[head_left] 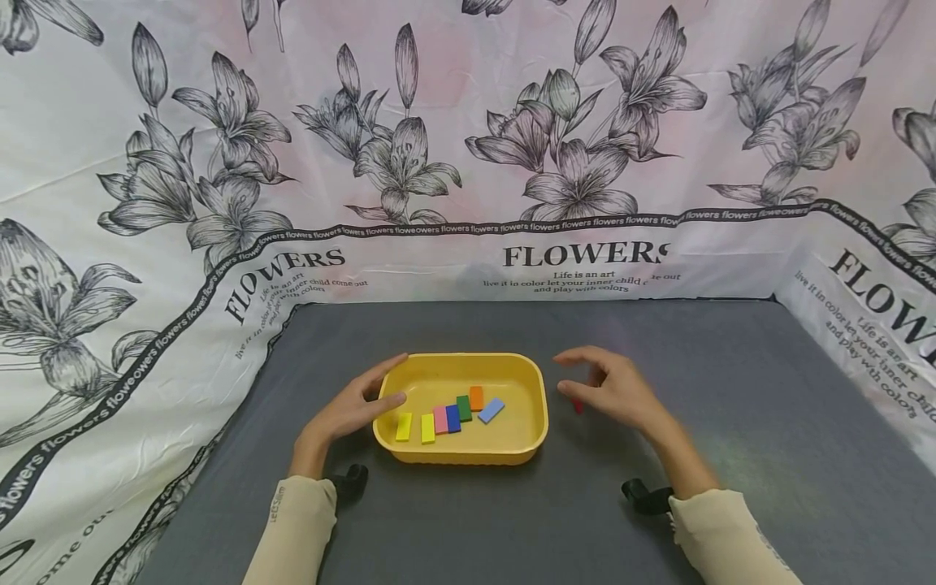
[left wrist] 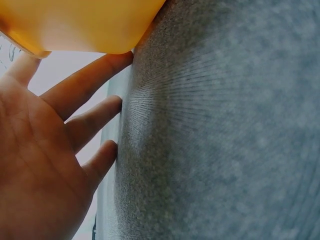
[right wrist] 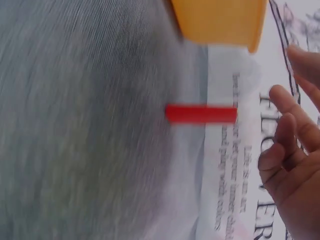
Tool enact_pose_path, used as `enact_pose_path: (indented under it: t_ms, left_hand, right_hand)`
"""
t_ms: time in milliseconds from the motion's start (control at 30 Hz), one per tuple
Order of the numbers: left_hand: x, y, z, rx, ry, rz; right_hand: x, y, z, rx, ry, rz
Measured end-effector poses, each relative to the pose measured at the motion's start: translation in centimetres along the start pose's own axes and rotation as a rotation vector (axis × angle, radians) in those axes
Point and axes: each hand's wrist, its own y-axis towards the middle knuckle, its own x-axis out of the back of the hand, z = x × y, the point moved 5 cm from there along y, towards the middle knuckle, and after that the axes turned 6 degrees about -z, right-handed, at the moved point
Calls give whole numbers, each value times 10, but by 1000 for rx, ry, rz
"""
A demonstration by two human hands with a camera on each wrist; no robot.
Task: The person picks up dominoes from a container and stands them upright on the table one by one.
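A yellow plastic tub (head_left: pixel 461 451) stands on the grey table with several small coloured blocks inside. My left hand (head_left: pixel 349 409) rests at the tub's left end, thumb over the rim and the other fingers outstretched along the outer wall. In the left wrist view, the fingertips (left wrist: pixel 122 57) reach the tub's underside edge and the tabletop. A red block (right wrist: pixel 201 114) stands upright on the table to the right of the tub. Over it hovers my right hand (head_left: pixel 617 390), fingers loosely bent with nothing between them; it hides most of the block in the head view.
Inside the tub lie two yellow blocks (head_left: pixel 404 426), a pink block (head_left: pixel 440 420), a dark blue block (head_left: pixel 453 419), a green block (head_left: pixel 464 409), an orange block (head_left: pixel 477 398) and a light blue block (head_left: pixel 491 410). A flower-printed cloth (head_left: pixel 439 268) hangs behind the table (head_left: pixel 468 528).
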Motion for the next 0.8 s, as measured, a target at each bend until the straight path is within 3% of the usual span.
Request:
enact_pose_path:
  t_ms: [200, 300, 633, 800]
  left_hand:
    - [1, 1, 1, 5, -7, 0]
    - [2, 0, 1, 4, -8, 3]
    - [1, 0, -2, 17, -12, 6]
    - [1, 0, -3, 8, -15, 11]
  right_hand:
    - [-21, 8, 28, 137, 72, -35]
    - [-36, 11, 40, 189, 48, -17]
    - [-75, 18, 70, 330, -222, 174]
    - [-90, 22, 74, 364, -349, 256]
